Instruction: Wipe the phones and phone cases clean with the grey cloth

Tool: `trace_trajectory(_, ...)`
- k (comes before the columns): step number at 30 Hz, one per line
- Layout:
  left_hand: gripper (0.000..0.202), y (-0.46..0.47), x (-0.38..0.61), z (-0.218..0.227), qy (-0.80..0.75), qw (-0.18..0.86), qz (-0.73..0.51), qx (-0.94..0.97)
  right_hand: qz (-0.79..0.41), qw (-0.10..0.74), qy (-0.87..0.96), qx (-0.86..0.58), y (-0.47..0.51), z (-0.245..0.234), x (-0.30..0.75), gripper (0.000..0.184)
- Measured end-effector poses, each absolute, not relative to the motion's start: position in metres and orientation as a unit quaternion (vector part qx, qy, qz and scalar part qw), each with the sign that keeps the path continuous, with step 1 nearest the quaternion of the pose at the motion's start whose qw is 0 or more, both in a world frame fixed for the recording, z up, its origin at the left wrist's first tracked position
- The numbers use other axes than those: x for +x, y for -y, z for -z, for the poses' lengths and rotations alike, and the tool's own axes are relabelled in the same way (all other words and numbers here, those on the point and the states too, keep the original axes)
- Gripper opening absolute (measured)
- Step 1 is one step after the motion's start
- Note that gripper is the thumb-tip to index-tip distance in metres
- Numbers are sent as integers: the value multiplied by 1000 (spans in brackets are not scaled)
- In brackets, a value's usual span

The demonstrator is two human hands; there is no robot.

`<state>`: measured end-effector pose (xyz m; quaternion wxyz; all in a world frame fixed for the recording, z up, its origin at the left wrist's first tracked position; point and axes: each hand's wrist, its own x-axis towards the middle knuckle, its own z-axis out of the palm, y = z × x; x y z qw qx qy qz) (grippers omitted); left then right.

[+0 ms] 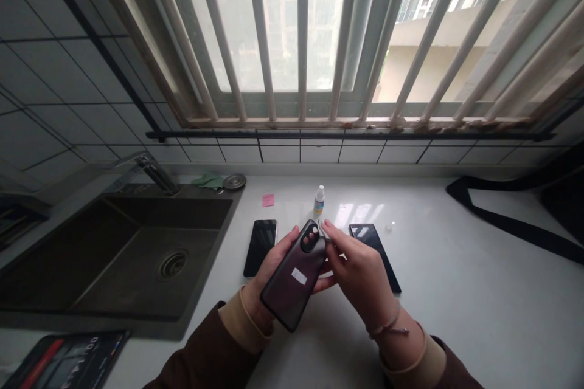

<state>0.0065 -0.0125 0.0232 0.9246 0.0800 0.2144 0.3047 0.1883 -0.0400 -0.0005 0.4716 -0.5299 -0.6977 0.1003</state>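
— Brown sleeves (214, 352) fill the bottom edge, nearest of all. What is biggest beyond them?

— Biggest is the barred window (301, 42) across the top. Next comes the dark sink (114, 249) at left with its tap (157, 173), set into a pale surface (456, 279). At right a black strap (502, 219) trails along that surface.

— And the hands?

— Left hand (274, 267) is closed around a dark phone (294, 279), with the fingers curled behind it and the thumb over its upper edge. It holds the phone back-up and tilted, just above the surface, to the right of the sink. Right hand (360, 273) has its fingers drawn to a pinch beside the camera bump (310, 237). Something small and pale shows in the pinch, but I cannot tell what it is.

— How would that phone handle?

— I would say it is light and stiff, with a smooth back that is likely to be slippery, and fragile if dropped. The long edges look like the safest hold, clear of the lenses.

— What about the smaller things?

— A second phone (260, 246) lies flat to the left and a third phone (371, 243) to the right, partly under the right hand. Behind them a little bottle (319, 199) stands upright, with a pink note (268, 200) to its left and a tiny white cap (389, 226) off to its right.
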Motion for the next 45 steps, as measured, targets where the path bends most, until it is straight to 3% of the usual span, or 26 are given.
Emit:
trace_trajectory(6, 45, 8, 9, -14, -189, 922, -323, 96, -50, 415, 765, -489, 39, 9, 180, 42)
trace_trajectory(13, 41, 1, 7, -12, -249, 882, -395, 67, -65, 414, 802, -426, 42, 3, 176, 42)
trace_trajectory(23, 40, -4, -5, -20, -300, 803, -513, 52, -172, 448, 828, -291, 58, -8, 164, 43)
trace_trajectory(36, 44, -15, -21, -27, -310, 699, -642, 65, -328, 423, 819, -207, 73, -24, 163, 49)
trace_trajectory(40, 44, -14, -26, -33, -257, 718, -644, 69, -532, 431, 658, -313, 71, -19, 166, 27)
trace_trajectory(42, 47, -13, -27, -37, -225, 746, -622, 83, -645, 459, 491, -363, 62, -14, 170, 36)
trace_trajectory(45, 52, -10, -26, -41, -215, 784, -575, 96, -648, 557, 287, -432, 43, -6, 178, 42)
